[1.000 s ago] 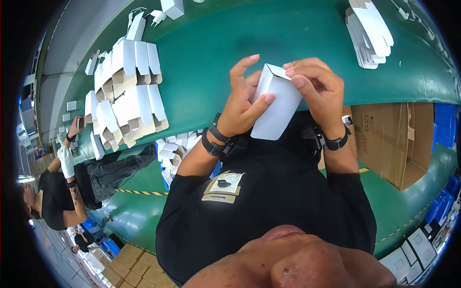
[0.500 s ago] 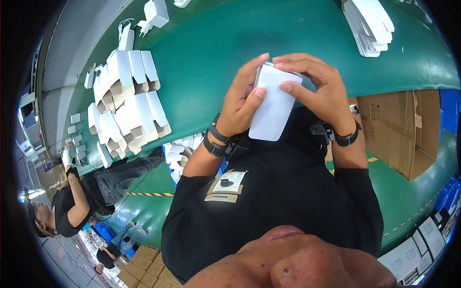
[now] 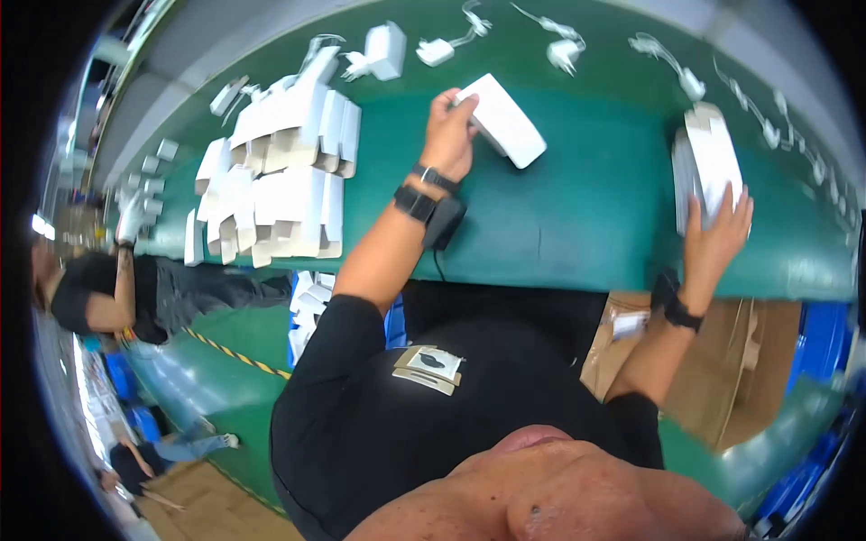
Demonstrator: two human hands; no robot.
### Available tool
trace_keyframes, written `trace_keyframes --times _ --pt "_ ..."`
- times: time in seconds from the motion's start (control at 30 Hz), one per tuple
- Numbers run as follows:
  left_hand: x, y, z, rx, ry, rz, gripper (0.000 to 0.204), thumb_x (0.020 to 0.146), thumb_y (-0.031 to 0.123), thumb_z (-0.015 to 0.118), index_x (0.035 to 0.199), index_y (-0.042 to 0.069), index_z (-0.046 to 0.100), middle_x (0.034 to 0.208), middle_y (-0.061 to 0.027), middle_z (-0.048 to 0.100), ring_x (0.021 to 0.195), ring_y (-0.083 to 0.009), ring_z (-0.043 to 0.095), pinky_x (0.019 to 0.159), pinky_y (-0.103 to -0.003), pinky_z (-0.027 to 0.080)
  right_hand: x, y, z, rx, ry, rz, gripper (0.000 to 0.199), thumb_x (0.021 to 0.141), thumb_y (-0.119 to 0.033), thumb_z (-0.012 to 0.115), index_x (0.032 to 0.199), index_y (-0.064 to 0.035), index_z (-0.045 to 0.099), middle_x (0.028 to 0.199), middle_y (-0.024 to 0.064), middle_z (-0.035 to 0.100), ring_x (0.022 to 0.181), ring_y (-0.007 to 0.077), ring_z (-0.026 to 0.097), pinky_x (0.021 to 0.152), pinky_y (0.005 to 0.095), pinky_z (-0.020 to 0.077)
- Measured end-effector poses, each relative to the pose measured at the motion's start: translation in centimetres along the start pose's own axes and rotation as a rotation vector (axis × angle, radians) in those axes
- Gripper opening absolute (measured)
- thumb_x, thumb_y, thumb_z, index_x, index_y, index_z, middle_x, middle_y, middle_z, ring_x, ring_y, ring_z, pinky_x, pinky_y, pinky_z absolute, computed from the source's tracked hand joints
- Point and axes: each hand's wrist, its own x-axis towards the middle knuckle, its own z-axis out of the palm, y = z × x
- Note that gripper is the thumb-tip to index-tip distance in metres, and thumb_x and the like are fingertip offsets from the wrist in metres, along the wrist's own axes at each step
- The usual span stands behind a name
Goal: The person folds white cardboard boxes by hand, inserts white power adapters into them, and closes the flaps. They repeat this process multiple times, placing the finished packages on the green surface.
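Note:
My left hand (image 3: 450,137) grips the end of a small white box (image 3: 507,122) above the green tabletop, fingers round its near-left edge. To the right, my right hand (image 3: 719,233) reaches onto a stack of flat white cartons (image 3: 713,149). Its fingers are spread and touch the near end of the stack. Whether it pinches a single carton is unclear, as the picture is blurred there.
Several opened white boxes (image 3: 284,194) stand in rows at left. White chargers with cables (image 3: 566,54) lie along the far side of the green table (image 3: 577,216). A brown cardboard box (image 3: 713,379) stands below the table at right. A co-worker (image 3: 108,288) is at far left.
Both hands were together on the white box. My left hand has carried it forward, and my right hand has let go and moved right to the carton stack. The view has shifted.

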Motion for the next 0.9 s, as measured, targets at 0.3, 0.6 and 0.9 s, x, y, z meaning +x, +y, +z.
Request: trace_keyframes --times 0.3,0.6,0.9 --pt "11.6 -4.9 -1.3 0.173 -0.021 0.322 0.031 0.092 0.019 0.068 0.12 0.008 0.059 0.108 -0.0039 0.059 0.099 -0.0197 0.057 0.089 -0.038 0.049 -1.5 5.0 1.3 -0.286 -0.386 0.11 0.045 0.1 -0.038 0.054 0.136 -0.01 0.059 0.142 0.0116 0.055 0.135 0.0286 0.049 0.109 0.062 0.0317" --pt "-6.8 2.6 5.3 0.041 -0.446 -0.157 0.061 0.096 0.037 0.065 0.143 0.005 0.044 0.137 -0.0133 0.051 0.126 -0.0239 0.05 0.104 -0.041 0.044 -0.6 -3.9 -3.0 0.018 0.054 -0.185 0.023 0.1 -0.008 0.052 0.116 -0.0024 0.067 0.118 0.0164 0.068 0.116 0.0324 0.062 0.102 0.0459 0.0441" --pt "-12.0 1.8 5.8 -0.005 -0.578 -0.029 0.101 0.087 0.062 0.064 0.153 -0.002 0.022 0.148 -0.0234 0.043 0.135 -0.035 0.045 0.111 -0.045 0.039 -4.9 -16.9 -6.5 0.808 -0.19 -0.209 0.025 0.092 -0.008 0.064 0.116 -0.0025 0.068 0.114 0.0139 0.069 0.108 0.0323 0.065 0.099 0.0449 0.047"
